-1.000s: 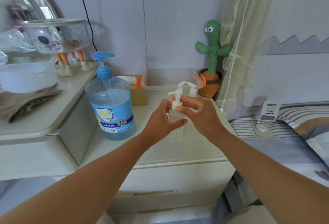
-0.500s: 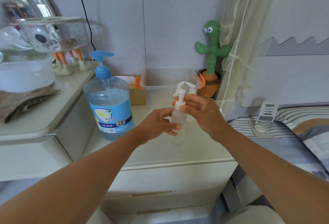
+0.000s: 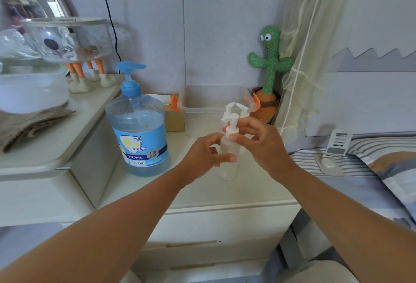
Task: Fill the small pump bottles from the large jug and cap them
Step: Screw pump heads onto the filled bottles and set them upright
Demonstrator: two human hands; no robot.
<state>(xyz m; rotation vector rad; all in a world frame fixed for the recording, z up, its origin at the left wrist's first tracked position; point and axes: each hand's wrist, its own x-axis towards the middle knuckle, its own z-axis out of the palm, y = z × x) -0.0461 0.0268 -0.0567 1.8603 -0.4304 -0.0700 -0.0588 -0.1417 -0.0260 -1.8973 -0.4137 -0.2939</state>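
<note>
A small clear pump bottle (image 3: 227, 159) stands upright on the white cabinet top (image 3: 202, 192), between the two hands, with its long axis vertical. The left hand (image 3: 206, 155) is closed around the middle of the bottle body from the left side and keeps it steady. The right hand (image 3: 258, 141) comes from the right and pinches the white pump cap (image 3: 231, 125) at the collar with thumb and fingertips, so this hand is the nearer one to the top of the bottle. It seems that the cap is being turned on the neck; if it tightens or loosens, I cannot tell. Whether there is liquid inside this bottle is also not clear. The twist must go around the vertical axis, so the left hand has to hold the body against rotation. Two other pump heads (image 3: 235, 108) show just behind, near the clear plastic box (image 3: 216, 98). The large blue jug (image 3: 137, 129) stands well apart to the left, with its own pump on.
</note>
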